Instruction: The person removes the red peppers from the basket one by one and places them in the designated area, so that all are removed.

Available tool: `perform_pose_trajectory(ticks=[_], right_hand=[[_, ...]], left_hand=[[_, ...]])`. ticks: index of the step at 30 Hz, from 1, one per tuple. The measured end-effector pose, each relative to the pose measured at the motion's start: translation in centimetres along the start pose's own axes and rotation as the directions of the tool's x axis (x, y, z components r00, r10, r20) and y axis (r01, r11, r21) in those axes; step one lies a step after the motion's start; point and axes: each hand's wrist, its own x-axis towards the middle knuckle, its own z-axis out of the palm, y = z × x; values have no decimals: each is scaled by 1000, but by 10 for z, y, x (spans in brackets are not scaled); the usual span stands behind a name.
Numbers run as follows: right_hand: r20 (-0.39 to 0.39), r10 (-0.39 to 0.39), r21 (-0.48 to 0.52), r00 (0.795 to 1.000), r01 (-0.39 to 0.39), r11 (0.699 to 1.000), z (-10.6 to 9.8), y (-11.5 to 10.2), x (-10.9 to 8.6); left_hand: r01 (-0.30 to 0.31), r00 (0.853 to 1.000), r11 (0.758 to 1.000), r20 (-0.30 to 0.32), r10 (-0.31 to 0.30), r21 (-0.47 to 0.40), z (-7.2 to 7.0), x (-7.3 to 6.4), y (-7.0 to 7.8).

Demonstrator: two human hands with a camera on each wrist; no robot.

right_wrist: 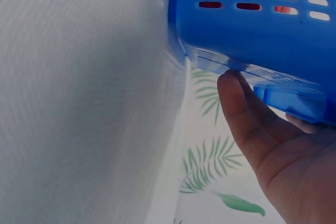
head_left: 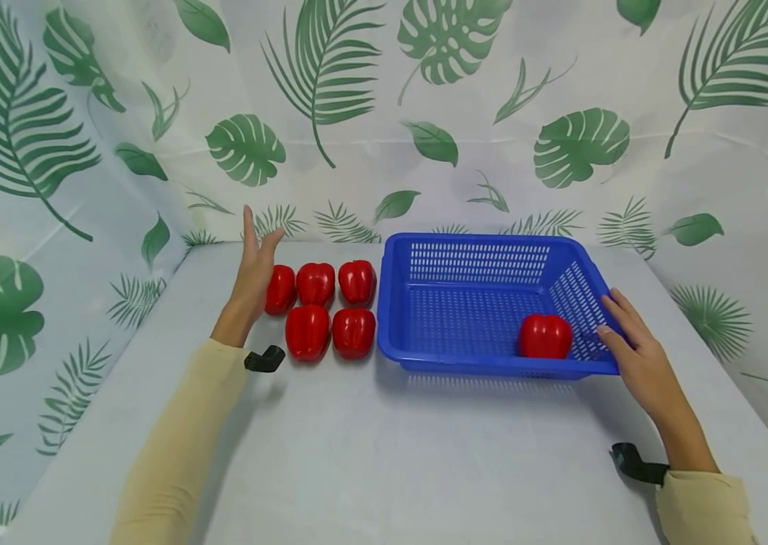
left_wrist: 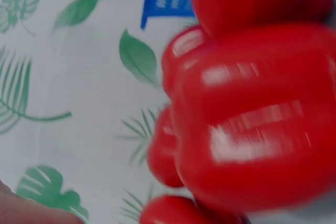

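Note:
My left hand (head_left: 257,269) is raised beside a group of several red bell peppers (head_left: 307,333), its fingers straight and thumb spread, holding nothing. It partly overlaps the leftmost bell pepper (head_left: 281,290). The left wrist view shows a large bell pepper (left_wrist: 252,124) up close, and part of the hand at the lower left corner. My right hand (head_left: 638,359) touches the right end of a blue plastic basket (head_left: 499,365), fingers fairly straight along its rim. In the right wrist view its thumb (right_wrist: 236,95) rests near the perforated wall. One red bell pepper (head_left: 545,337) sits inside, toward the front right.
The peppers stand in two rows just left of the basket on a white table (head_left: 384,454). Behind the table hangs a white cloth (head_left: 356,151) with green leaf prints, which also covers both sides. Black straps (head_left: 265,359) show at the wrists.

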Motion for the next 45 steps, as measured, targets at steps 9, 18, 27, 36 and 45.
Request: perform_pose_trajectory(ticks=[9, 18, 27, 36, 45], right_hand=[[1, -6, -1, 1000, 6, 1000, 0, 0, 0], [6, 3, 0, 1000, -3, 1000, 1, 0, 0], [0, -15, 8, 1000, 15, 1000, -1, 1, -1], [3, -7, 5, 1000, 7, 1000, -1, 0, 0], [2, -4, 0, 1000, 4, 1000, 0, -1, -1]], left_hand=[[-95, 992, 994, 78, 99, -58, 30, -4, 17], [-90, 983, 994, 151, 99, -70, 64, -7, 25], [-92, 975, 988, 191, 115, -127, 99, -8, 41], [-105, 965, 982, 224, 139, -159, 123, -10, 53], [-113, 951, 968, 258, 170, -222, 147, -10, 60]])
